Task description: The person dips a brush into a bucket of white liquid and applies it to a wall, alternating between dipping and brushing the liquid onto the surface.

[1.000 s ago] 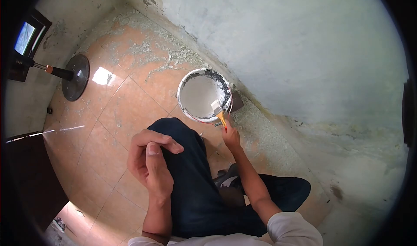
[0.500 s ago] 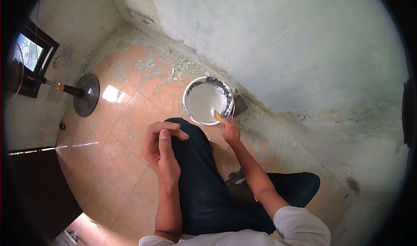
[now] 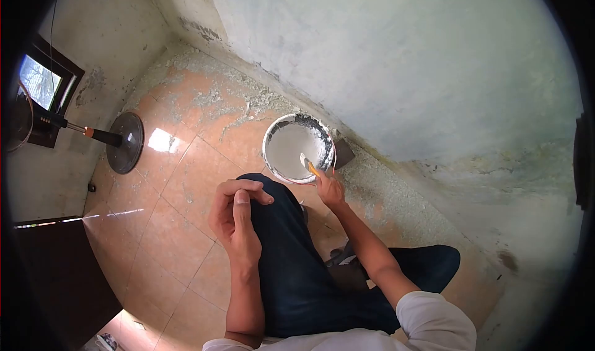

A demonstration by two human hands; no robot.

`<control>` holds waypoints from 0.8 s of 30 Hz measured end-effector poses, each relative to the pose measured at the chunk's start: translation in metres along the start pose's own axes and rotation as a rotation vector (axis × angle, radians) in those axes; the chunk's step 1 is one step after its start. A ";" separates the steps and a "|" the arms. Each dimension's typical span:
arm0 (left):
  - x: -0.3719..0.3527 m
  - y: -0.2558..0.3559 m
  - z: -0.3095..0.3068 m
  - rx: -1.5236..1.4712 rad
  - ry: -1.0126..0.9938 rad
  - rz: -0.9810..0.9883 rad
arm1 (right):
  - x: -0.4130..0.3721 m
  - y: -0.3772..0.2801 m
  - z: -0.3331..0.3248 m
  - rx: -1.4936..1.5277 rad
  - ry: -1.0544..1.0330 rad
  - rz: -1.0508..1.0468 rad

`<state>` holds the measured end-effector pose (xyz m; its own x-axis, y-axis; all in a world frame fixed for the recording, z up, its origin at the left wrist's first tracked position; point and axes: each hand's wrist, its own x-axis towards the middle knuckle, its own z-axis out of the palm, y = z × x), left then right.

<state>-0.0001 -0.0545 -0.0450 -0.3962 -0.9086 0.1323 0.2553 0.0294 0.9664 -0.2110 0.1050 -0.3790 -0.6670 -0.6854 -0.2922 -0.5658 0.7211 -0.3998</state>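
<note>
My right hand (image 3: 331, 190) is closed around the orange handle of a paintbrush (image 3: 314, 167). The brush's pale head points into a round bucket (image 3: 268, 141) of whitish paint (image 3: 288, 149), close over the paint near the right side. White smears and dark patches mark the bucket's inner wall. Beside my left knee (image 3: 260, 184), my left hand (image 3: 238, 218) is loosely bent, its thumb up against the half-curled fingers, with nothing seen in it.
Flaked paint debris (image 3: 248, 103) lies along the base of the patchy wall (image 3: 384, 72). A dark block (image 3: 344, 154) sits behind the bucket. At left a stand with a round black base (image 3: 127, 143) rests on the tiles, and a dark panel (image 3: 62, 276) is at lower left.
The view has shifted slightly, so everything sits a little lower and to the right. The brush stays in my right hand over the bucket; my left hand keeps its pose.
</note>
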 end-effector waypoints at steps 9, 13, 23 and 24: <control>0.001 -0.002 0.002 -0.016 -0.002 -0.011 | 0.000 -0.005 -0.002 0.018 0.002 0.009; 0.000 -0.002 0.004 -0.020 -0.002 -0.012 | 0.004 0.010 0.012 -0.074 -0.012 -0.074; 0.004 0.000 0.024 0.015 -0.050 -0.038 | -0.016 0.028 0.018 0.041 0.089 -0.056; 0.003 0.001 0.028 0.017 -0.062 -0.041 | -0.018 0.034 0.023 0.115 0.119 -0.033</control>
<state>-0.0260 -0.0453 -0.0378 -0.4599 -0.8816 0.1057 0.2232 0.0005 0.9748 -0.2072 0.1395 -0.4077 -0.7053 -0.6869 -0.1753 -0.5336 0.6772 -0.5066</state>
